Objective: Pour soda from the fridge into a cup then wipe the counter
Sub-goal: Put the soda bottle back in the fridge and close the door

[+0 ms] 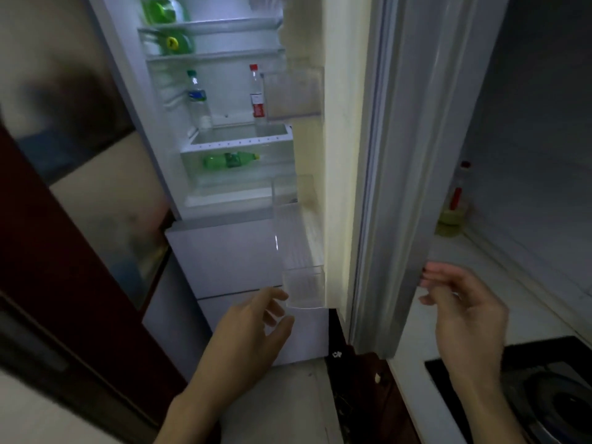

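White fridge door (pixel 339 149) stands open. Left hand (pixel 253 328) and right hand (pixel 464 312) are loose, holding nothing. Green plastic bottle (pixel 230 160) lies inside.

Both hands (pixel 256 328) (pixel 464 302) outstretched, loosely spread

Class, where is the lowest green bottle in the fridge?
Head view, centre: the green bottle lies on its side in the clear drawer, below the upright red-capped bottle.
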